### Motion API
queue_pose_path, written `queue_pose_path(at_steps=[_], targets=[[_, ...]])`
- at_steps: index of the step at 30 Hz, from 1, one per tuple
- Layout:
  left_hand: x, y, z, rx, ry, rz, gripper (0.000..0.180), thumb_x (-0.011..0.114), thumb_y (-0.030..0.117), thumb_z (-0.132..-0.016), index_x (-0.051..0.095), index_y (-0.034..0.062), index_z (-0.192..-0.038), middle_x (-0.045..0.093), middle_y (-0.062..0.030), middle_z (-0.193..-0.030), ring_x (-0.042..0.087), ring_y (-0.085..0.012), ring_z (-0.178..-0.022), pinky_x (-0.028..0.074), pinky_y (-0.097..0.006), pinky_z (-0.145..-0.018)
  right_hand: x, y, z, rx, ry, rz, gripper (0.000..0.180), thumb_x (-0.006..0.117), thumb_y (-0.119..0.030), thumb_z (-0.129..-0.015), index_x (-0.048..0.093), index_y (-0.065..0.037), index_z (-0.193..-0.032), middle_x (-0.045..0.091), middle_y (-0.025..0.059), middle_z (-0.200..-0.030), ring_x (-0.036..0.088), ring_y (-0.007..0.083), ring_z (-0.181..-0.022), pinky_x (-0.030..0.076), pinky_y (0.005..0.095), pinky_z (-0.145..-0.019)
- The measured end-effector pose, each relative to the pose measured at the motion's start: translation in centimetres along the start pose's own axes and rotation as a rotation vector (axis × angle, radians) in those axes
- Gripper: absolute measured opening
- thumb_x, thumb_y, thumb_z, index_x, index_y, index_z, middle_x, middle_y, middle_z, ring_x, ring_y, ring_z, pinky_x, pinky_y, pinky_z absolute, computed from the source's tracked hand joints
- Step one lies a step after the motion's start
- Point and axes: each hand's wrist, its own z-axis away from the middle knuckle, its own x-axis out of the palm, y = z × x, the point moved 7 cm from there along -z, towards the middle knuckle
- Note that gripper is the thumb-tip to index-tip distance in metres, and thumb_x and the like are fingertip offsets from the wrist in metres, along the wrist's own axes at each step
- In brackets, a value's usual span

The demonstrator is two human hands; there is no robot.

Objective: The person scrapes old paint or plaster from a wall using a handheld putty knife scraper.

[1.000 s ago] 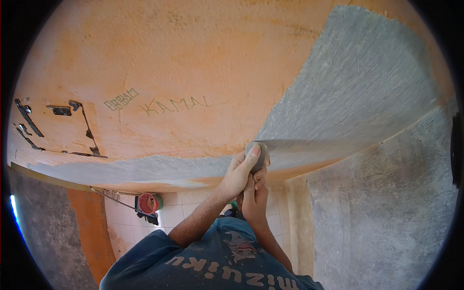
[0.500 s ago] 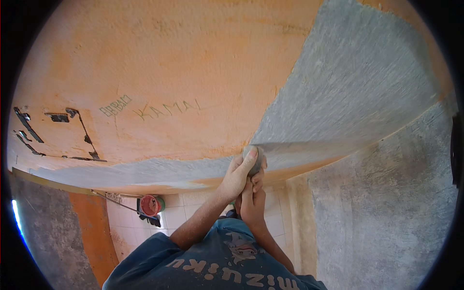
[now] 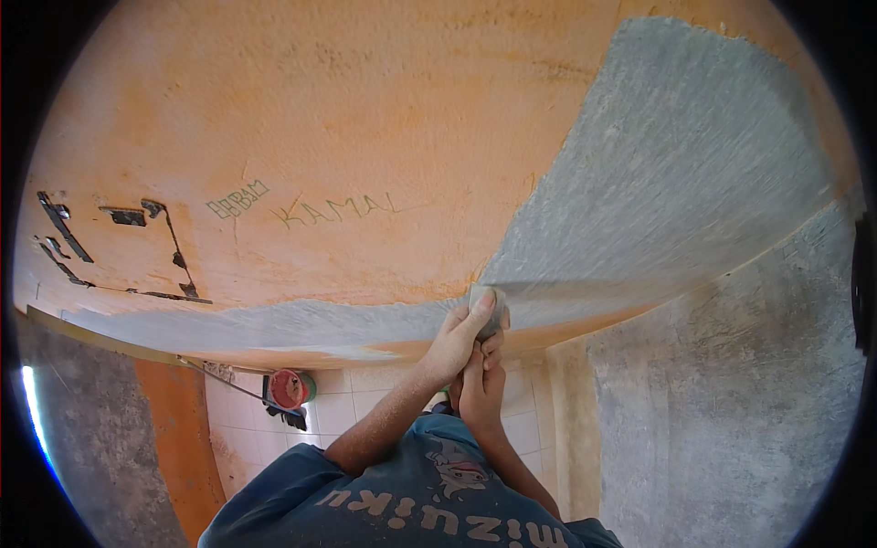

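Observation:
Against the wall (image 3: 365,247), at the lower border of its orange paint, I hold a grey, flat-ended hand tool (image 3: 494,324) whose exact kind I cannot make out. My left hand (image 3: 457,342) is closed round it, dusty, with the thumb laid along its face. Just below, my right hand (image 3: 480,388) is closed too, its fingers bunched against the tool's lower end; what lies inside them is hidden. Bare grey surface (image 3: 658,173) spreads up and right from the tool, and a narrower grey strip (image 3: 301,324) runs left.
A grey wall (image 3: 713,384) meets this one at a corner on my right. Low on the left, a red-pink bucket (image 3: 290,389) stands on the tiled floor (image 3: 338,411) beside a dark broom (image 3: 290,417). Black tape-like strips (image 3: 169,294) mark the orange wall at far left.
The view has shifted a little, so the wall appears slightly lower and farther right. Both hands keep their grip, and the tool's face shows at a slightly different tilt.

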Motion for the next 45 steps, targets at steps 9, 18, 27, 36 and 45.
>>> queue_pose_path(at_steps=[9,18,27,36,45], targets=[[0.3,1.5,-0.2,0.056,0.007,0.035,0.048,0.041,0.05,-0.098,0.049,0.0063,-0.082,0.038,0.0005,-0.055,0.038,-0.0098,-0.044,0.036,-0.024,-0.042,0.2,-1.1,-0.6,-0.056,-0.019,0.117,0.032,0.042,-0.02,-0.101,0.054,-0.001,-0.078,0.046,-0.003,-0.054,0.044,0.0034,-0.046,0.031,0.0218,-0.041],[0.3,1.2,-0.3,0.089,-0.007,-0.01,0.048,0.041,0.05,-0.099,0.047,0.0075,-0.077,0.037,0.0019,-0.054,0.036,-0.0077,-0.043,0.035,-0.024,-0.04,-0.1,-0.1,-0.8,-0.024,-0.02,0.083,0.028,0.043,-0.02,-0.101,0.053,0.001,-0.084,0.049,-0.0016,-0.058,0.045,0.0037,-0.049,0.032,0.021,-0.043],[0.6,1.6,-0.4,0.105,-0.022,-0.027,0.047,0.041,0.049,-0.099,0.047,0.0081,-0.076,0.036,0.0026,-0.055,0.034,-0.0061,-0.044,0.035,-0.023,-0.039,0.0,-0.8,-0.8,-0.052,0.012,0.102,0.031,0.043,-0.02,-0.101,0.054,0.001,-0.081,0.048,-0.0008,-0.055,0.046,0.0048,-0.05,0.032,0.0221,-0.043],[0.7,1.5,-0.3,0.098,-0.029,-0.002,0.047,0.044,0.049,-0.098,0.047,0.0076,-0.077,0.037,0.0028,-0.057,0.036,-0.0055,-0.047,0.035,-0.023,-0.039,0.2,-1.1,-0.6,-0.059,0.036,0.078,0.03,0.042,-0.02,-0.101,0.055,0.001,-0.083,0.047,-0.0021,-0.054,0.045,0.0042,-0.048,0.032,0.0215,-0.042],[0.9,1.7,-0.3,0.09,-0.02,-0.023,0.049,0.043,0.052,-0.097,0.048,0.0078,-0.076,0.037,0.002,-0.055,0.035,-0.007,-0.044,0.035,-0.024,-0.04,-0.1,-1.3,-0.5,0.0,0.046,0.098,0.033,0.043,-0.024,-0.101,0.055,0.0,-0.082,0.049,-0.0014,-0.057,0.046,0.004,-0.049,0.032,0.0211,-0.043]])
